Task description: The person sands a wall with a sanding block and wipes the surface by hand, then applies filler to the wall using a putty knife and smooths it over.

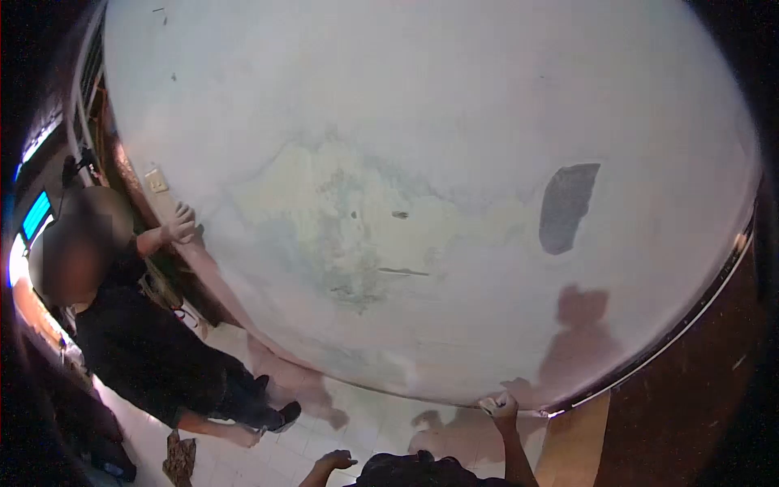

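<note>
A large pale wall-like surface (471,105) fills most of the head view, with a yellowish, stained patch in its middle and a dark grey patch (569,209) at the right. My right hand (499,405) is at its lower edge, fingers bent; something small and whitish, too small to name, shows at the fingers. My left hand (339,460) is low in the view, left of my dark top, with its fingers curled; what it holds, if anything, is hidden.
At the left a person in dark clothes (146,349) rests one spread hand on the pale surface, below a light switch plate (156,180). A brown crumpled item (179,457) is near the tiled floor (304,442). A brown surface (677,390) lies right.
</note>
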A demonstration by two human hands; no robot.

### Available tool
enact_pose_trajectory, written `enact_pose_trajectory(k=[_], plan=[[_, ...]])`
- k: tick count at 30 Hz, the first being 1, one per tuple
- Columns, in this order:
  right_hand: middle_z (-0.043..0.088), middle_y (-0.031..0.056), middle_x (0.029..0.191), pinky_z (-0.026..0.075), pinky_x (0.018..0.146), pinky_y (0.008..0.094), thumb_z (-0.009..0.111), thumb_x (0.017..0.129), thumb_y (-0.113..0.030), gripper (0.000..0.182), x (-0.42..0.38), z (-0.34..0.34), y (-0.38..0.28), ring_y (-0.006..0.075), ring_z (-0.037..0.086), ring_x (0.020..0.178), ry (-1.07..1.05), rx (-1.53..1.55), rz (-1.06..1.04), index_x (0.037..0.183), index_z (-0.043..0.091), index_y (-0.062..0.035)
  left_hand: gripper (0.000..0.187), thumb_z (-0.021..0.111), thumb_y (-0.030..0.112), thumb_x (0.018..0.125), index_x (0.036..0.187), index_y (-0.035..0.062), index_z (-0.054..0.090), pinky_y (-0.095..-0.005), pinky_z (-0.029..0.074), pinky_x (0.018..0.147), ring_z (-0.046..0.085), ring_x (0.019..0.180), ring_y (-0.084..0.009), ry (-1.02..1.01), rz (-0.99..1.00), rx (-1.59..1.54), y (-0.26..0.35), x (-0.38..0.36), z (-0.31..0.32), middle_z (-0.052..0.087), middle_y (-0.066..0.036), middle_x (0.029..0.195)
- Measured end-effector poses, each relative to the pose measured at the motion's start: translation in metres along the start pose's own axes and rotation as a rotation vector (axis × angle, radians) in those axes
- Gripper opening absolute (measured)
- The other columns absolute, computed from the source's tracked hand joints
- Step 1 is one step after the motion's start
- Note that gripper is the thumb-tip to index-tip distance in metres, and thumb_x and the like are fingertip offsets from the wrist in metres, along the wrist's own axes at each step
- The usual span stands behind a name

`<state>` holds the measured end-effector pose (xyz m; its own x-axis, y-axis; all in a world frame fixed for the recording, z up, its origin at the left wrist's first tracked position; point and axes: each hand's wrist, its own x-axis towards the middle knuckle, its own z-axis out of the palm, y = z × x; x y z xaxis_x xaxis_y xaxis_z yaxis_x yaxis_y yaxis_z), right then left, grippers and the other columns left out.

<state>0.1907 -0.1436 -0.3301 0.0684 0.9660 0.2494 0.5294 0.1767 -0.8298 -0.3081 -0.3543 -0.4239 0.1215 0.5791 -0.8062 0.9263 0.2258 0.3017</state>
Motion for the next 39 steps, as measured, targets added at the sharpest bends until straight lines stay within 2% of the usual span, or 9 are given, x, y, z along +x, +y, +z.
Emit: enact_pose_trajectory(k=[3,5,7,11,15,24,31,34,39], plan=[[0.048,0.0134,0.059,0.04,0.057,0.0438,0.078,0.074,-0.016,0.03,0.04,0.026,-0.01,0.0298,0.05,0.058,-0.02,-0.045,-0.022,0.076,0.053,0.0005,0.055,0.053,0.052,0.09,0.115,0.0046,0.06,-0.0462,0.047,0.094,0.057,0.112,-0.0379,0.342,0.052,-0.016,0.007,0.01,-0.001,0.063,-0.021,0.115],[0.05,0.015,0.062,0.041,0.058,0.0437,0.077,0.075,-0.017,0.03,0.063,0.029,-0.052,0.0297,0.05,0.059,-0.163,0.044,-0.084,0.079,0.053,0.0014,0.041,0.056,0.043,0.092,0.106,0.0045,0.062,-0.0444,0.048,0.089,0.061,0.104,-0.0368,0.747,0.165,-0.27,0.061,-0.016,-0.028,0.066,-0.018,0.105],[0.051,0.0156,0.063,0.041,0.058,0.0431,0.076,0.077,-0.018,0.031,0.074,0.04,-0.077,0.0293,0.049,0.059,-0.298,0.101,-0.116,0.081,0.053,0.0021,0.038,0.062,0.038,0.09,0.104,0.0021,0.063,-0.0396,0.05,0.083,0.064,0.094,-0.0325,0.827,0.152,-0.615,0.146,-0.054,-0.078,0.068,-0.017,0.097],[0.058,0.0157,0.069,0.046,0.06,0.0417,0.079,0.073,-0.025,0.038,0.08,0.066,-0.149,0.0259,0.057,0.062,-0.384,0.065,-0.134,0.087,0.056,0.0015,0.04,0.061,0.037,0.093,0.111,0.0013,0.058,-0.0374,0.049,0.081,0.064,0.092,-0.0281,0.88,0.341,-0.734,0.234,-0.068,-0.125,0.066,-0.015,0.098],[0.057,0.0117,0.065,0.045,0.058,0.0386,0.079,0.074,-0.025,0.035,0.069,0.073,-0.202,0.0234,0.056,0.059,-0.231,0.106,-0.065,0.081,0.055,0.0003,0.039,0.062,0.032,0.093,0.116,0.0004,0.054,-0.0341,0.049,0.079,0.063,0.094,-0.0256,0.924,0.467,-0.654,0.271,-0.072,-0.146,0.065,-0.014,0.101],[0.048,0.0034,0.059,0.04,0.053,0.0283,0.079,0.075,-0.011,0.033,0.069,0.008,-0.267,0.0109,0.045,0.056,-0.019,0.36,-0.078,0.071,0.047,-0.003,0.024,0.064,0.02,0.092,0.103,-0.0001,0.059,-0.0303,0.051,0.074,0.064,0.082,-0.0151,0.918,0.731,-0.798,0.338,-0.104,-0.201,0.066,-0.009,0.089],[0.047,-0.004,0.064,0.038,0.054,0.0249,0.08,0.076,-0.008,0.032,0.064,0.002,-0.26,0.0063,0.043,0.06,0.084,0.581,0.045,0.075,0.047,-0.0073,0.015,0.065,0.013,0.091,0.098,0.0001,0.062,-0.028,0.051,0.073,0.064,0.079,-0.0121,0.958,0.827,-0.857,0.369,-0.13,-0.206,0.066,-0.006,0.086],[0.046,-0.0051,0.065,0.038,0.055,0.0236,0.079,0.077,-0.01,0.031,0.056,-0.004,-0.265,0.0059,0.042,0.061,0.0,0.724,0.184,0.076,0.048,-0.0076,0.012,0.063,0.011,0.092,0.093,-0.0011,0.064,-0.0274,0.051,0.072,0.064,0.078,-0.0113,0.813,0.823,-1.081,0.367,-0.136,-0.202,0.067,-0.005,0.085],[0.045,-0.0063,0.069,0.033,0.057,0.0212,0.076,0.081,-0.008,0.031,0.054,-0.005,-0.257,0.0037,0.039,0.064,-0.073,0.649,0.13,0.071,0.047,-0.0099,0.016,0.056,0.01,0.096,0.089,-0.0022,0.065,-0.0278,0.05,0.072,0.061,0.075,-0.0116,0.844,0.76,-1.059,0.358,-0.138,-0.188,0.066,-0.006,0.082]])
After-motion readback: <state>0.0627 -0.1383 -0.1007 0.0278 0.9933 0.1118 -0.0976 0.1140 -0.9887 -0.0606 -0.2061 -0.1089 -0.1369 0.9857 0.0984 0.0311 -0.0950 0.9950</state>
